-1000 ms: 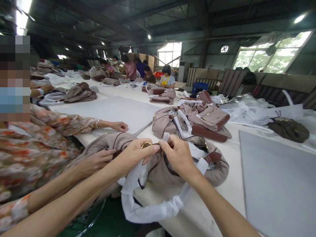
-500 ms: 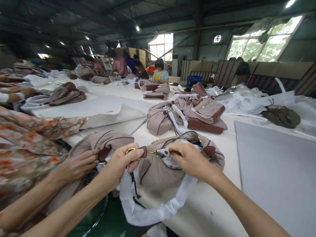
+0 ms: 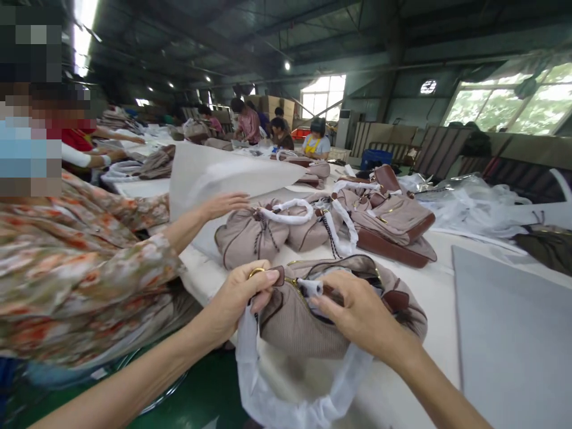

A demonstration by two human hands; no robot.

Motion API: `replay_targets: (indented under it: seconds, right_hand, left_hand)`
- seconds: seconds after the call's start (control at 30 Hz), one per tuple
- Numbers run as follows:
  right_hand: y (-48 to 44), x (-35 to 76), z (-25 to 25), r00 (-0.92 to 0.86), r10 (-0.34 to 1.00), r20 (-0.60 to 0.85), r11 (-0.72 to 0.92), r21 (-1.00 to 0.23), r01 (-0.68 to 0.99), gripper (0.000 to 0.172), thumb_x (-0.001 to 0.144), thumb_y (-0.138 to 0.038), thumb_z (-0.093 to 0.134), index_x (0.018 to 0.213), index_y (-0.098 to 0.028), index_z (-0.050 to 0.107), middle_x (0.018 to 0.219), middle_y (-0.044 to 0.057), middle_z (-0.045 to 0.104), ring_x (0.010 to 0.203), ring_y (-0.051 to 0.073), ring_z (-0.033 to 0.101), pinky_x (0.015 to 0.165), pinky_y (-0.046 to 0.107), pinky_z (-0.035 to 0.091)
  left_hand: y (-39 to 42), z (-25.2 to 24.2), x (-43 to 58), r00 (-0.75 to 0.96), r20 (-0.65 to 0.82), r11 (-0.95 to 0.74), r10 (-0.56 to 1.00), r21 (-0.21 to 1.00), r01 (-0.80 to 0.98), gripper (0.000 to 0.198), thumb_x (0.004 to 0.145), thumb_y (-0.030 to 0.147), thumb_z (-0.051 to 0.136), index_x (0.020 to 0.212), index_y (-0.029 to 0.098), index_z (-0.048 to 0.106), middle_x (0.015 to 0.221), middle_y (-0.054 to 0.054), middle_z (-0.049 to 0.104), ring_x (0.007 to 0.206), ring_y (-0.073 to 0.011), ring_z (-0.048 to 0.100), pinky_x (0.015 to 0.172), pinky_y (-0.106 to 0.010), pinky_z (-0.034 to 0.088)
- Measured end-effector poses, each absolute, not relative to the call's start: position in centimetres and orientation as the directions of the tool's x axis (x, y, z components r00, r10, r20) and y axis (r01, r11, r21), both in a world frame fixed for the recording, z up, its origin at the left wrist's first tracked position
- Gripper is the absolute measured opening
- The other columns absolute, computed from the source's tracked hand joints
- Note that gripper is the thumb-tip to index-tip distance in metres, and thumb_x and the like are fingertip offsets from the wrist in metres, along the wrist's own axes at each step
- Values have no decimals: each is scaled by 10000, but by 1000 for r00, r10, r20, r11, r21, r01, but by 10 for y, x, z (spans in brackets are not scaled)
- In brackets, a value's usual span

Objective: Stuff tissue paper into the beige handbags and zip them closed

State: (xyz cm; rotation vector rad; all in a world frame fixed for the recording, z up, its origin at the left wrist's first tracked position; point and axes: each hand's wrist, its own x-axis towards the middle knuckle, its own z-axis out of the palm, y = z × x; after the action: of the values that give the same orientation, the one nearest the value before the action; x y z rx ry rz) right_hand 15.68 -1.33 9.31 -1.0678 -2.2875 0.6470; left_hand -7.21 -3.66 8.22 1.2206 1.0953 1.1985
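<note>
A taupe handbag (image 3: pixel 308 336) with fine ribbing and brown trim lies on the table edge before me, its top zipper open and white stuffing inside. My left hand (image 3: pixel 252 289) pinches the brown leather tab (image 3: pixel 277 275) at the bag's near-left end, beside a gold ring (image 3: pixel 257 271). My right hand (image 3: pixel 357 310) is over the opening, thumb and bent fingers at the white-wrapped zipper pull (image 3: pixel 311 288); the exact contact is partly hidden. Below both hands hangs the handle (image 3: pixel 295 408), wrapped in white.
Another taupe bag (image 3: pixel 250 235) lies just beyond, near a co-worker's outstretched hand (image 3: pixel 226 204). More bags (image 3: pixel 388 223) are piled behind. A grey sheet (image 3: pixel 513 333) covers the table at right, and a pale sheet (image 3: pixel 214 170) curls up at left. Clear plastic (image 3: pixel 473 196) lies at far right.
The view has turned left. A co-worker's bag has moved from beside my left hand to farther up the table, and that hand is off it. My hands stay at the tab and zipper pull.
</note>
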Motion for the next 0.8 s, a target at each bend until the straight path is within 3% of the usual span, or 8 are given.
replay_targets:
  seconds: [0.13, 0.27, 0.43, 0.8]
  right_hand:
    - [-27, 139, 93, -392, 908, 149, 339, -811, 476, 309, 856, -486, 717, 933, -198, 636, 759, -18, 618, 712, 168, 541, 643, 269, 334]
    - [-21, 124, 89, -374, 908, 189, 324, -883, 340, 131, 920, -319, 628, 900, -190, 639, 823, -6, 670, 771, 165, 579, 697, 265, 365]
    - [-7, 130, 96, -434, 872, 226, 397, -845, 357, 78, 895, -220, 656, 830, -178, 659, 768, -14, 658, 765, 153, 582, 707, 257, 354]
    - [0, 178, 125, -455, 886, -92, 293, -648, 703, 98, 860, -213, 688, 781, -168, 725, 653, -36, 568, 658, 119, 502, 641, 250, 310]
  left_hand:
    - [-40, 83, -69, 92, 31, -25, 995, 997, -70, 437, 846, 485, 684, 660, 184, 428, 428, 84, 396, 423, -47, 253, 443, -191, 155]
    - [-41, 86, -69, 101, 32, -30, 994, 999, -19, 422, 849, 482, 676, 663, 183, 443, 421, 79, 410, 421, -49, 264, 441, -183, 170]
    - [-41, 85, -75, 101, 7, -10, 995, 999, 32, 457, 817, 523, 694, 642, 188, 437, 409, 86, 375, 411, -47, 229, 430, -187, 143]
    - [-48, 73, -71, 87, -55, 50, 995, 997, 63, 447, 768, 548, 692, 606, 190, 479, 391, 87, 344, 380, -45, 197, 387, -188, 95]
